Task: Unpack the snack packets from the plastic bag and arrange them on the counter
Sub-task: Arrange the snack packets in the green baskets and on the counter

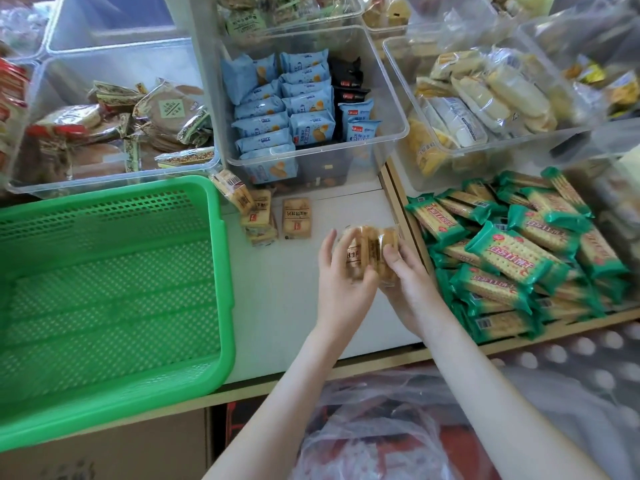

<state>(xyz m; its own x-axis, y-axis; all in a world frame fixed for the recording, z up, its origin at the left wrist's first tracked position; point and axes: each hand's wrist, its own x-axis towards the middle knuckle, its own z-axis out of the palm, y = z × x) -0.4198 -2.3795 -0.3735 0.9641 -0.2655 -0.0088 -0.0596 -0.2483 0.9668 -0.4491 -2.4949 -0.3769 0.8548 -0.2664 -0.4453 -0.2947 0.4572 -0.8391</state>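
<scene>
Both hands hold a bunch of tan snack packets [367,249] just above the white counter [287,306]. My left hand [341,282] grips the bunch from the left, and my right hand [407,282] grips it from the right. Several more tan packets [296,218] lie on the counter beyond, some stacked near the green basket. The clear plastic bag [398,431] sits below the counter edge, under my forearms.
An empty green perforated basket [214,278] stands at the left. A clear bin [391,133] of blue packets is behind the counter, with other clear bins of snacks on either side. Green cracker packs [512,258] fill a wooden tray at the right.
</scene>
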